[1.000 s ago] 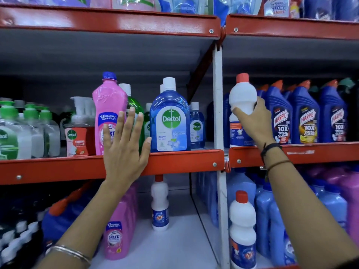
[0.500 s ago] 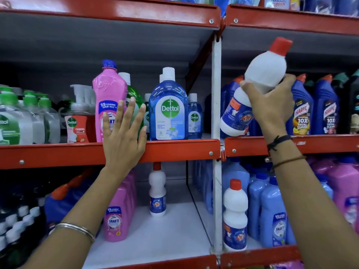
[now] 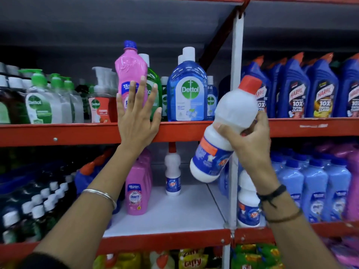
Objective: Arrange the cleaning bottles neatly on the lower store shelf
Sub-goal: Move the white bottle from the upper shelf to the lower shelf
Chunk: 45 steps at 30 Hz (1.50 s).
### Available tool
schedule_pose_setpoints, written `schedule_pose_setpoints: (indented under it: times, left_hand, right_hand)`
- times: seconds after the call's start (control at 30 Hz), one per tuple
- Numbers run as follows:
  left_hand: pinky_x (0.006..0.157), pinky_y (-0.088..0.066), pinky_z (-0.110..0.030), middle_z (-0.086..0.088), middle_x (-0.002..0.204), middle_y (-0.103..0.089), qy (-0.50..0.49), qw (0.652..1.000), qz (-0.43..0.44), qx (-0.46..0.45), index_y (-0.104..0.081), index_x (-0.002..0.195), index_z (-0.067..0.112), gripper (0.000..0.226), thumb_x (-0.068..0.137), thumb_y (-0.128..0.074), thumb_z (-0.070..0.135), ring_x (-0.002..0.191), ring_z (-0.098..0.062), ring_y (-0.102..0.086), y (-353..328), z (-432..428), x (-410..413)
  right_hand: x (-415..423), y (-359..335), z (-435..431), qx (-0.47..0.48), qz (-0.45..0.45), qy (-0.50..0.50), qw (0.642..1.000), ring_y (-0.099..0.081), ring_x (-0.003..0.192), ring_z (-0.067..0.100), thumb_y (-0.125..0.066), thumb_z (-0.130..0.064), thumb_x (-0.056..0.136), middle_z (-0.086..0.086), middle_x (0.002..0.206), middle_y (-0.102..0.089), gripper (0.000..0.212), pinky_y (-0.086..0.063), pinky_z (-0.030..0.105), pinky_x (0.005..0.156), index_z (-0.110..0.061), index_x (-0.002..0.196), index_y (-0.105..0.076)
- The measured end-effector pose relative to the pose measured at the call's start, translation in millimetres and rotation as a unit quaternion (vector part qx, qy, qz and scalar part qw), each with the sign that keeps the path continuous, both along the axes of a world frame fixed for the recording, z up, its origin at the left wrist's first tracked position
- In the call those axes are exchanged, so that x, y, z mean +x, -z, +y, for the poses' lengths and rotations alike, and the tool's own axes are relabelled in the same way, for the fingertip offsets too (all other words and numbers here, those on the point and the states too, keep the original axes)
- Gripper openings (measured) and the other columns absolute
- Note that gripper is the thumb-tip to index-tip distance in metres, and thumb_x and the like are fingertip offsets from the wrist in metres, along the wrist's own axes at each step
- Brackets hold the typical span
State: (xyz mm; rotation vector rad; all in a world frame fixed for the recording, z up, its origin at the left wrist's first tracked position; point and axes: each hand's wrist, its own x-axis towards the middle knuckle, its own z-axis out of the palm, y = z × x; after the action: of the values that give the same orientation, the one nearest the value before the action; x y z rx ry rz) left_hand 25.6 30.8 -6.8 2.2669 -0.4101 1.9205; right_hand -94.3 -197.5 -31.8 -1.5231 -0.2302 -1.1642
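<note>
My right hand (image 3: 250, 140) grips a white bottle with a red cap and blue label (image 3: 227, 131), tilted with its cap up to the right, in front of the white shelf post (image 3: 237, 55). On the lower shelf (image 3: 174, 210) a matching white bottle (image 3: 172, 171) stands at the back, and another (image 3: 247, 202) stands just right of the post. A pink Shakti bottle (image 3: 138, 189) stands at the left of that shelf. My left hand (image 3: 138, 117) lies flat and open against the red edge of the middle shelf (image 3: 58, 133), in front of a tall pink bottle (image 3: 130, 74).
The middle shelf holds Dettol hand wash pumps (image 3: 40, 100), a big blue Dettol bottle (image 3: 187, 90) and blue Harpic bottles (image 3: 322, 88). Light blue bottles (image 3: 314, 187) fill the lower right bay. Dark bottles with white caps (image 3: 37, 206) crowd the lower left. Yellow packs (image 3: 192, 259) sit below.
My right hand lifted the white bottle off the middle shelf, tilted it and brought it down and left across the post. My left hand stayed on the shelf edge.
</note>
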Motion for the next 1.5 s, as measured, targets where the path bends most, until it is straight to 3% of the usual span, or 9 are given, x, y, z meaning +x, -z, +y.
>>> schedule_pose_setpoints:
  times: [0.3,0.43,0.57,0.7,0.83,1.2,1.5]
  left_hand:
    - [0.119,-0.001,-0.051,-0.002,0.162,-0.015,-0.01,1.0,-0.015,0.002,-0.02,0.152,0.031,0.056,0.099,-0.037,0.04,0.15,-0.024,-0.009,1,11,2]
    - [0.119,-0.003,-0.052,-0.004,0.162,-0.017,-0.013,1.0,-0.021,0.001,-0.022,0.151,0.03,0.056,0.099,-0.037,0.04,0.149,-0.026,-0.011,1,11,5]
    - [0.118,-0.007,-0.053,-0.005,0.161,-0.018,-0.012,1.0,-0.026,0.002,-0.023,0.151,0.028,0.057,0.097,-0.038,0.039,0.149,-0.027,-0.013,2,10,5]
    - [0.119,-0.007,-0.053,-0.005,0.161,-0.02,-0.009,0.999,-0.033,-0.002,-0.025,0.151,0.028,0.057,0.097,-0.038,0.039,0.149,-0.027,-0.014,1,10,7]
    - [0.119,-0.01,-0.055,-0.006,0.16,-0.021,-0.007,0.999,-0.038,-0.001,-0.026,0.15,0.027,0.057,0.096,-0.039,0.039,0.149,-0.028,-0.015,2,10,8]
    - [0.119,-0.009,-0.054,-0.007,0.16,-0.023,-0.011,0.999,-0.04,0.001,-0.026,0.15,0.026,0.057,0.097,-0.038,0.04,0.148,-0.028,-0.016,2,9,7]
    - [0.119,-0.006,-0.052,-0.006,0.161,-0.02,-0.018,0.999,-0.034,0.001,-0.025,0.151,0.026,0.058,0.097,-0.038,0.04,0.149,-0.027,-0.014,2,9,7]
  right_hand:
    - [53,99,53,-0.058,0.055,-0.056,0.995,-0.062,0.084,-0.003,-0.079,-0.054,0.046,-0.019,0.095,-0.062,0.062,-0.052,0.022,0.066,-0.038,0.095,-0.044]
    - [83,133,63,-0.105,0.127,-0.02,0.986,-0.062,0.089,0.011,-0.085,-0.044,0.051,-0.019,0.098,-0.06,0.069,-0.055,0.031,0.069,-0.027,0.105,-0.045]
    - [118,150,72,-0.118,0.191,0.025,0.974,-0.062,0.095,0.019,-0.085,-0.042,0.054,-0.001,0.11,-0.065,0.076,-0.051,0.035,0.075,-0.018,0.113,-0.044]
    - [151,157,83,-0.11,0.224,0.039,0.968,-0.063,0.096,0.026,-0.083,-0.045,0.055,0.005,0.111,-0.066,0.076,-0.044,0.029,0.07,-0.016,0.112,-0.042]
    - [173,157,90,-0.099,0.252,0.061,0.961,-0.064,0.092,0.032,-0.082,-0.047,0.055,0.009,0.105,-0.067,0.075,-0.046,0.033,0.069,-0.012,0.106,-0.041]
    - [193,158,106,-0.112,0.29,0.111,0.944,-0.064,0.093,0.034,-0.081,-0.053,0.056,0.015,0.102,-0.067,0.076,-0.036,0.031,0.064,-0.007,0.101,-0.041]
    - [190,160,108,-0.131,0.279,0.115,0.944,-0.063,0.096,0.035,-0.078,-0.054,0.061,0.016,0.107,-0.066,0.075,-0.039,0.03,0.065,-0.006,0.106,-0.041]
